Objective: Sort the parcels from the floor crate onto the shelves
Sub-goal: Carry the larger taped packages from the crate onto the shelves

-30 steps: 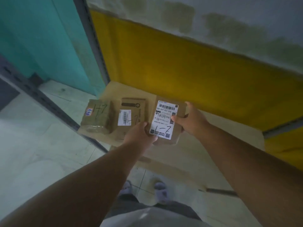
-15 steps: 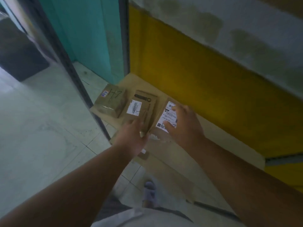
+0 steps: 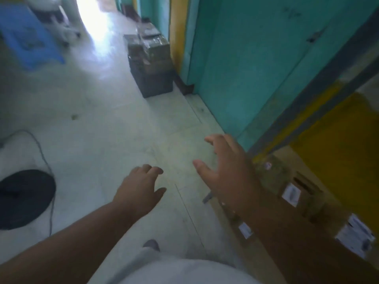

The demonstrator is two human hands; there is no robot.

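Released since the earlier frame: labelled parcel now lying on the shelf at lower right, no longer held between the hands. Head swung left, away from the shelf and down the corridor. Two more parcels alongside on the same shelf, one with a white label in the middle and one taped in brown at the far end; touching or just beside each other, cannot tell through the blur.

Left hand empty, fingers loosely curled, hanging over the floor. Right hand empty, fingers spread and relaxed, between the shelf edge and the floor, touching nothing.

Floor crate well apart, dark, standing against the teal wall further down the corridor, with brown parcels stacked above its rim.

Step judged: one placement finished, return to the crate for another parcel under way. Task only partly done, going by the load in the crate.

Next move calls for: walking to the crate, bending, taking the top parcel with both hands, reading its marking before choosing a shelf.

Also noted: blue stool at upper left, black round object with a cable at left, bright doorway glare at the top, heavy motion blur.
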